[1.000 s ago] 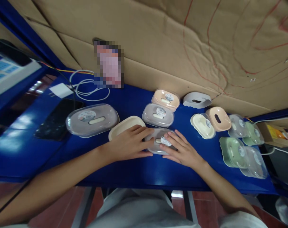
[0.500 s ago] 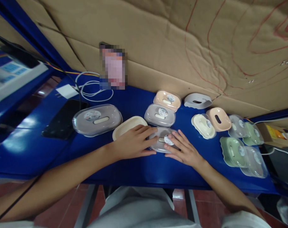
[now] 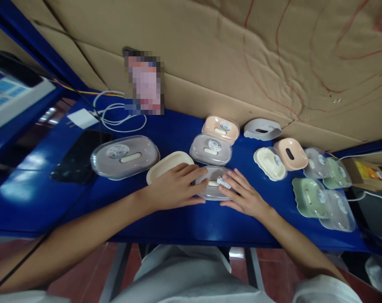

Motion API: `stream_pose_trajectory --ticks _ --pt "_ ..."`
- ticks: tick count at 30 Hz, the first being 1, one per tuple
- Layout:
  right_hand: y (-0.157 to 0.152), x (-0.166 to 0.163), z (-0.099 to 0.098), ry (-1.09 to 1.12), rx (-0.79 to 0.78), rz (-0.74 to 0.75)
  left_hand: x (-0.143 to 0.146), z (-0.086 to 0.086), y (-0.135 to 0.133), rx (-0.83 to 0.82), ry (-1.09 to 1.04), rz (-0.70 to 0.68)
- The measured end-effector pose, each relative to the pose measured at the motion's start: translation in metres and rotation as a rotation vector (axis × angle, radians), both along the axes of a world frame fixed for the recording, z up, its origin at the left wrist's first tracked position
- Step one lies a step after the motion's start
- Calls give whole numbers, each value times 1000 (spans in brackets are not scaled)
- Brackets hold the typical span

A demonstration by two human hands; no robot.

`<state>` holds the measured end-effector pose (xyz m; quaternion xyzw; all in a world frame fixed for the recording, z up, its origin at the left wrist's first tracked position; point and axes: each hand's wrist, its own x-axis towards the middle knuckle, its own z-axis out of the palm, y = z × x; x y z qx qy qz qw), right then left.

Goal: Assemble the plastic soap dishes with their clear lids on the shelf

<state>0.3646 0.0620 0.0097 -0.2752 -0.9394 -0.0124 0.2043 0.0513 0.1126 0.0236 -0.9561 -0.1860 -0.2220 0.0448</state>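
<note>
Directly in front of me a grey soap box [image 3: 213,192] with a clear lid, a pale oblong piece on top and a round label lies on the blue table. My left hand [image 3: 178,187] grips its left end, fingers over the lid and thumb low at the front. On its right end my right hand [image 3: 243,193] has its fingers spread over the lid and label, thumb at the near edge. A cream tray-like part [image 3: 168,162] sits partly hidden behind my left hand. Just behind the held box stands another grey lidded soap box [image 3: 222,155].
A larger grey lidded box [image 3: 143,164] and a black phone [image 3: 74,158] lie left, near a white charger [image 3: 83,118]. Peach lidded box [image 3: 230,134], grey cover [image 3: 263,134], cream box [image 3: 268,166], peach part [image 3: 300,162] and green box [image 3: 311,202] stand back and right. Cardboard [image 3: 203,54] walls the back.
The view has shifted slightly, so things sit a little differently in the picture. Both hands stay on the grey soap box, with hardly any movement of the fingers.
</note>
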Motion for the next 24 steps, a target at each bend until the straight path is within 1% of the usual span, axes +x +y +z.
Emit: stream_pose_trajectory --ticks 4,9,12,14,16,18,20,21,22,24 --pt "0 -2 1 -15 30 13 -2 1 1 -13 22 -27" --pt "1 -5 1 -16 -1 -8 0 -1 -1 -90 11 14" --pt "2 -2 -2 47 -42 19 4 -4 -4 -145 9 28" --pt "3 2 -4 135 -82 2 6 -4 -7 -161 -12 25" --pt "4 7 -6 253 -132 -77 5 -2 -8 -176 -66 -5" --pt "5 13 -7 386 -174 -200 3 3 -9 -198 -144 -47" --pt "7 17 -7 486 -181 -315 0 9 -7 -209 -229 -52" --pt "8 19 -6 511 -169 -359 -2 12 -4 -195 -278 -25" --pt "10 21 -4 519 -152 -391 -4 15 0 -180 -324 34" --pt "12 22 -2 494 -125 -423 -8 20 12 -141 -420 215"
